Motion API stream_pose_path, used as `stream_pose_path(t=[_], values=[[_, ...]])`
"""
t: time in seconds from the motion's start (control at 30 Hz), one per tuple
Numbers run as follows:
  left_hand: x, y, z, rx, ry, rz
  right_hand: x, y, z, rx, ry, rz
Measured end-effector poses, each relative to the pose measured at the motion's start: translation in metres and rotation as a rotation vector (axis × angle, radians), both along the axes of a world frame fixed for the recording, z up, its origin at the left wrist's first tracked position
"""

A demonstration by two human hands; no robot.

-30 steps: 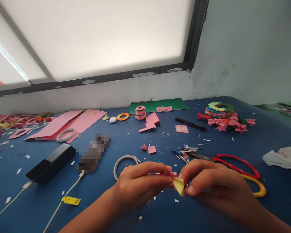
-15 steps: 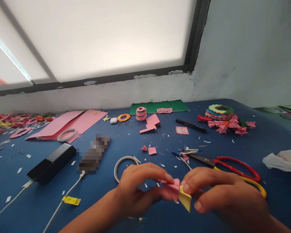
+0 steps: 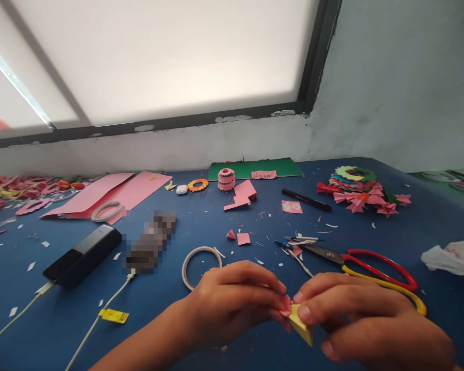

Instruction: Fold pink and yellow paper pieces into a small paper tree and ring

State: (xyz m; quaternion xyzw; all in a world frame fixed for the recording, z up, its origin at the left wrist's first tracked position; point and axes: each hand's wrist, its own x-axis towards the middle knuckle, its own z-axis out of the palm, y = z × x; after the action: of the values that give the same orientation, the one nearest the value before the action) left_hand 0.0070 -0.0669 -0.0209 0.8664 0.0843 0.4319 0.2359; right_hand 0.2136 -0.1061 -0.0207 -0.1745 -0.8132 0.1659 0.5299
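Observation:
Between the fingers of my left hand is a small folded pink paper piece, mostly covered by the fingertips. My right hand pinches a folded yellow paper piece, whose pointed end sticks out downward. The two pieces meet edge to edge just above the blue table; whether they are joined I cannot tell. Beyond my right hand lie scissors with red and yellow handles. A roll of white tape rests flat behind my left hand. A pink square and a small folded pink piece lie farther back.
A black power bank with a white cable sits at left, near pink sheets. Several folded stars and scalloped rings are piled at right. A black pen and a plastic bag are also on the table.
Both hands have shifted slightly right and down with the paper pieces. My left fingers have closed further over the pink piece, so less of it shows.

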Motion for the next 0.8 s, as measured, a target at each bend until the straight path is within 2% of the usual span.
stream_pose_path(t=[0.17, 0.23, 0.33, 0.43, 0.5, 0.57, 0.63, 0.8], values=[[-0.001, -0.004, -0.018, 0.054, 0.000, 0.082, 0.004, -0.001, -0.005, 0.015, -0.067, 0.042], [-0.001, -0.006, -0.020, 0.012, -0.064, 0.081, 0.002, -0.002, -0.010, -0.027, -0.007, -0.009], [-0.002, -0.006, -0.013, -0.023, -0.146, 0.105, -0.001, -0.003, -0.017, -0.186, 0.103, -0.135], [-0.005, -0.004, 0.000, 0.139, -0.074, 0.160, -0.004, -0.003, -0.016, -0.396, 0.106, -0.105], [-0.007, -0.001, 0.006, 0.257, -0.011, 0.137, -0.004, -0.003, -0.013, -0.480, 0.115, -0.071], [-0.007, 0.002, 0.008, 0.304, 0.004, 0.087, -0.003, -0.002, -0.010, -0.470, 0.136, -0.076], [-0.004, 0.004, 0.008, 0.278, -0.025, 0.058, -0.002, -0.001, -0.009, -0.413, 0.133, -0.090], [0.003, 0.007, 0.001, 0.193, -0.040, 0.127, -0.003, 0.002, -0.009, -0.296, 0.104, -0.113]])
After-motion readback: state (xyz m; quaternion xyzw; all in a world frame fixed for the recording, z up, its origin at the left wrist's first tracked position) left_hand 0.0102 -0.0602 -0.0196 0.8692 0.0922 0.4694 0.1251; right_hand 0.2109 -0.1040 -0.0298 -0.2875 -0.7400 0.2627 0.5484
